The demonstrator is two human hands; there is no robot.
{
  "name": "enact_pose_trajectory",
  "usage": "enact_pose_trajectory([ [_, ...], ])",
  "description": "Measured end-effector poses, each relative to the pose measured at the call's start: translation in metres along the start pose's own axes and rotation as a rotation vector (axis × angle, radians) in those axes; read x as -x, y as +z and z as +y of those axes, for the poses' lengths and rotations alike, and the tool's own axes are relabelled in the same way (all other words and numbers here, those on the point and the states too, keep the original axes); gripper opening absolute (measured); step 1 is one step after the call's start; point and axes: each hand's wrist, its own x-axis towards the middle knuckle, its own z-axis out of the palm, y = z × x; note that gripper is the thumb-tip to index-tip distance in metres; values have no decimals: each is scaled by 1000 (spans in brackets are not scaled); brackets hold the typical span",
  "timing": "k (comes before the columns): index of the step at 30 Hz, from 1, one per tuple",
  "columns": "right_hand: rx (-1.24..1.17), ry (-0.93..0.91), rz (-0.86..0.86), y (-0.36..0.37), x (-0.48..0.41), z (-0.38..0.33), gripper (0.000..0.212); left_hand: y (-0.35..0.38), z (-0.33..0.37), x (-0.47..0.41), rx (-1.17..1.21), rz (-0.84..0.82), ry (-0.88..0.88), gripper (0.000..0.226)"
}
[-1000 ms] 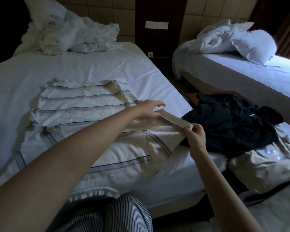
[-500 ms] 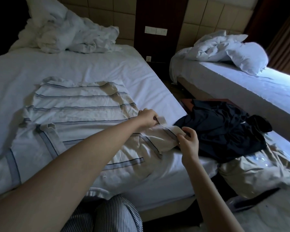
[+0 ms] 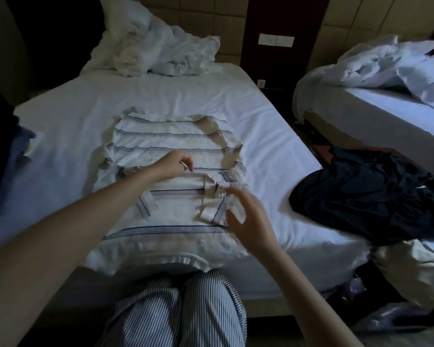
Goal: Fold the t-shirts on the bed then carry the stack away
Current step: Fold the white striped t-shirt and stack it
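Across the bed, mid-frame, the striped t-shirt lies flat, one sleeve tucked inward. The right hand hovers spread and empty — the left hand curls above mid-shirt, grasp unclear. Unpinned, that sleeve could flop open — spoiling the fold.

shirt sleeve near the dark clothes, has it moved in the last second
Yes. The sleeve now lies folded inward on the striped t-shirt, away from the dark clothes at the bed edge that it reached before.
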Motion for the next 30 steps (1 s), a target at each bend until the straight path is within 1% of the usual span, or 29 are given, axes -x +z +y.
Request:
enact_pose_trajectory([
  [1,170,14,49,-2,6,13,51,7,2,3,6,17,-12,42],
  [2,292,87,54,-4,13,24,57,17,8,8,10,35,-32,34],
  [4,404,250,4,-8,26,42,69,41,23,15,22,76,-84,18],
  [6,440,351,-106,-11,37,54,81,65,37,19,92,35,-174,27],
  [8,458,331,-228,-12,46,64,84,83,51,21,166,-9,-259,38],
  [10,467,280,-280,-13,49,67,80,93,63,19,235,30,-286,44],
  [12,473,262,-282,-12,51,68,75,95,73,17,333,117,-330,38],
  [14,463,244,-264,-12,53,68,70,95,76,14,427,206,-369,22],
  [15,452,233,-260,-13,54,68,68,93,75,14,449,249,-358,21],
  [16,442,217,-262,-14,54,68,66,90,74,16,452,284,-327,24],
  [18,451,160,-285,-17,54,69,57,84,69,22,453,317,-288,28],
  [19,465,126,-310,-19,54,70,53,82,64,24,500,303,-298,25],
  [20,473,99,-340,-19,53,70,52,79,61,27,556,245,-332,21],
  [22,463,87,-391,-19,51,69,55,73,56,33,641,15,-374,11],
  [23,452,96,-406,-18,50,69,57,71,51,34,629,-80,-359,20],
  [24,440,106,-414,-17,49,69,58,71,46,32,592,-145,-332,41],
  [25,427,112,-425,-17,48,68,57,71,43,31,547,-178,-305,60],
  [26,415,114,-439,-18,47,67,55,69,43,33,511,-187,-290,71],
  [28,414,107,-473,-21,47,67,57,68,43,35,501,-177,-253,81],
  [30,456,113,-514,-26,46,65,62,64,38,32,516,-135,-244,83],
])
